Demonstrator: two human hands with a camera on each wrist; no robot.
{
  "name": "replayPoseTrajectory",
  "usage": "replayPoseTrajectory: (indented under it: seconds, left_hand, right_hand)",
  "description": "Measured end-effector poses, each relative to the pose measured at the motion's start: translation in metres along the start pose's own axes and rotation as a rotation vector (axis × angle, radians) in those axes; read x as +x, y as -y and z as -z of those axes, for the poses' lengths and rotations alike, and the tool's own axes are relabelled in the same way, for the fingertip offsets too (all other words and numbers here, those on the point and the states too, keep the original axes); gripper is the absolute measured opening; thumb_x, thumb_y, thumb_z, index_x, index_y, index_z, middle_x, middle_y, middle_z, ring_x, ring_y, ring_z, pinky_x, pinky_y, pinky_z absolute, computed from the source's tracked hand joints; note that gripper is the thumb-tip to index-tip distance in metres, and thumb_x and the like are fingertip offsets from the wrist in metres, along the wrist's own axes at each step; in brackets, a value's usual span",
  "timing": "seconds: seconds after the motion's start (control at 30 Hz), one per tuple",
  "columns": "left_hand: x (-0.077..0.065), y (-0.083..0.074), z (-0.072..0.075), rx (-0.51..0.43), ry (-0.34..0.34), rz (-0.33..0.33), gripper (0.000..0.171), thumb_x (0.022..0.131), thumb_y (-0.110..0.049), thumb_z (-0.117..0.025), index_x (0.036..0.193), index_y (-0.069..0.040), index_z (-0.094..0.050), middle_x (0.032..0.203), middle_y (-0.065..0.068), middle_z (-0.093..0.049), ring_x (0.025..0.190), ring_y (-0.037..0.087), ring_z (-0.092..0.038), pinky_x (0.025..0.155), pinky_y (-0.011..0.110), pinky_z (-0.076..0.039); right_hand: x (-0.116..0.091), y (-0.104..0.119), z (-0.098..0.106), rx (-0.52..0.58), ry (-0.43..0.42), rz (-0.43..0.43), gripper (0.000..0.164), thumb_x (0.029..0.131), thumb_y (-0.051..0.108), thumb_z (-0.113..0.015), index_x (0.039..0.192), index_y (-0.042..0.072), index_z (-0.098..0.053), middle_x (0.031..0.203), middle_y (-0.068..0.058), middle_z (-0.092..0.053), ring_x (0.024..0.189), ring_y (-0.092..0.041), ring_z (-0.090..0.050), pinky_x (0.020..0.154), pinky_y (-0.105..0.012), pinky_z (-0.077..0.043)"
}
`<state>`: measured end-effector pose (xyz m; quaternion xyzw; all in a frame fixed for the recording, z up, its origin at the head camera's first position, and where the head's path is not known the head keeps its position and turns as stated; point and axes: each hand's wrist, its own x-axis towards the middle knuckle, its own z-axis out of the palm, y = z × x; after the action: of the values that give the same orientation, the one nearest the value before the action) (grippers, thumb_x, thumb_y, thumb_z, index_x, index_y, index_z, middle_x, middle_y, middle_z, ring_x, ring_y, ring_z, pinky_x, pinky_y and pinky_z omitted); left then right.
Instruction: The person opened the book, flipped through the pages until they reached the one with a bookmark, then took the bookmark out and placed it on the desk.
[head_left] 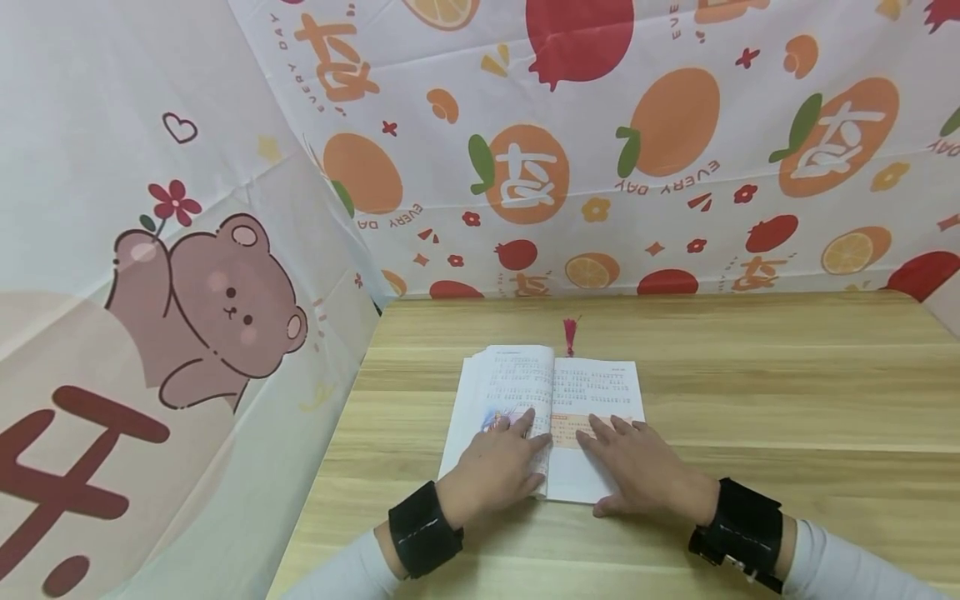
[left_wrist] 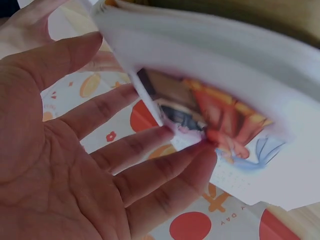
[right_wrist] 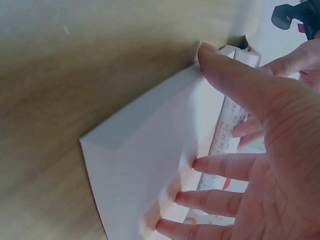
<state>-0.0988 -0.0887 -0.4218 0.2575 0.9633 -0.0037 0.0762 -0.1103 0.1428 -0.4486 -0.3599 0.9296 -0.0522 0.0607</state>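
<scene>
An open book [head_left: 517, 375] lies on the wooden table, its pages printed with small text. My left hand [head_left: 495, 467] rests on the left page near the fold, fingers spread and fairly straight. In the left wrist view, those fingertips touch the page beside a coloured picture [left_wrist: 215, 115]. On the right page, my right hand [head_left: 645, 467] lies with its fingers extended over an orange-tinted text block [head_left: 566, 429]. Its thumb is at the book's lower edge, as the right wrist view also shows. A red tassel [head_left: 570, 333] sticks out above the book's top edge.
The wooden table [head_left: 787, 400] reaches back to a fruit-patterned cloth [head_left: 450, 192]. A pale cloth with a bear print [head_left: 240, 300] hangs along the left side. Black bands [head_left: 427, 529] wrap both wrists.
</scene>
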Motion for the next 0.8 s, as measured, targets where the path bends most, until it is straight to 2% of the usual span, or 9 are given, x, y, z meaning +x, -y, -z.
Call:
replayPoseTrajectory:
  seconds: [0.2, 0.37, 0.8]
  left_hand:
    - [0.002, 0.0012, 0.0025, 0.011, 0.015, -0.018, 0.053, 0.09, -0.042, -0.072, 0.137, -0.021, -0.063, 0.146, 0.016, -0.054, 0.12, 0.038, -0.063, 0.096, 0.051, -0.053]
    - [0.0029, 0.0016, 0.0032, 0.015, 0.029, -0.017, 0.053, 0.089, -0.042, -0.073, 0.137, -0.022, -0.064, 0.145, 0.015, -0.056, 0.115, 0.034, -0.067, 0.096, 0.051, -0.053]
    - [0.0036, 0.0001, 0.0055, 0.006, 0.049, -0.001, 0.054, 0.089, -0.043, -0.073, 0.139, -0.025, -0.062, 0.146, 0.013, -0.055, 0.118, 0.033, -0.065, 0.102, 0.053, -0.049]
  right_hand:
    - [0.0015, 0.0003, 0.0039, 0.013, 0.034, -0.005, 0.091, 0.074, 0.057, -0.081, 0.144, 0.005, -0.053, 0.149, -0.024, -0.048, 0.13, -0.048, -0.05, 0.103, -0.064, -0.043]
    - [0.0011, 0.0004, 0.005, -0.01, 0.044, 0.013, 0.082, 0.081, 0.055, -0.077, 0.144, 0.008, -0.054, 0.148, -0.024, -0.049, 0.129, -0.047, -0.052, 0.101, -0.063, -0.045]
    - [0.0015, 0.0003, 0.0088, -0.028, 0.054, 0.037, 0.078, 0.083, 0.052, -0.076, 0.143, 0.007, -0.055, 0.146, -0.025, -0.051, 0.127, -0.048, -0.054, 0.103, -0.06, -0.045]
